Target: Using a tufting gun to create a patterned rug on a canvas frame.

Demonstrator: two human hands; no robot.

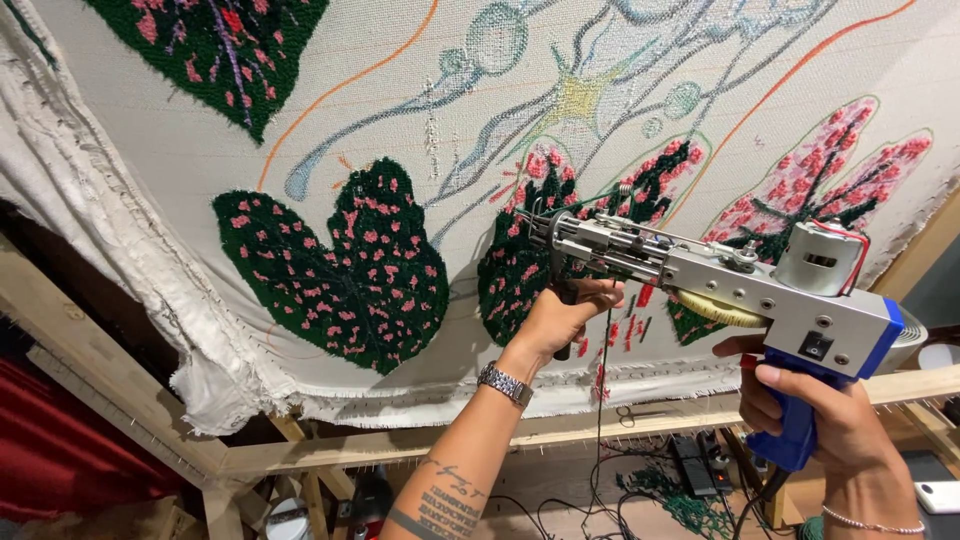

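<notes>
From the head camera, both hands hold a tufting gun [720, 285] up against a stretched cloth [200, 170] pinned on a wooden frame [120, 390]. The right hand [820, 415] is clenched around the blue pistol grip under the gun's rear, its index finger lying near the trigger area. The left hand [565, 320] has its fingers wrapped around the short dark front handle that hangs under the metal body, and a metal watch [503, 384] sits on that wrist. The gun's long axis runs from the lower right, where the motor [820, 258] and blue housing sit, up and to the left to the needle end [535, 225], which is at the cloth or just beside it; contact itself cannot be made out. The left hand is the nearer one to the needle, the right well behind it. The needle end lies over a dark green, pink-flecked leaf [515, 275], with a larger finished leaf [345, 270] to its left. A dark yarn strand [600, 400] hangs down from the gun. Cables and a power strip [690, 462] lie on the floor below.
</notes>
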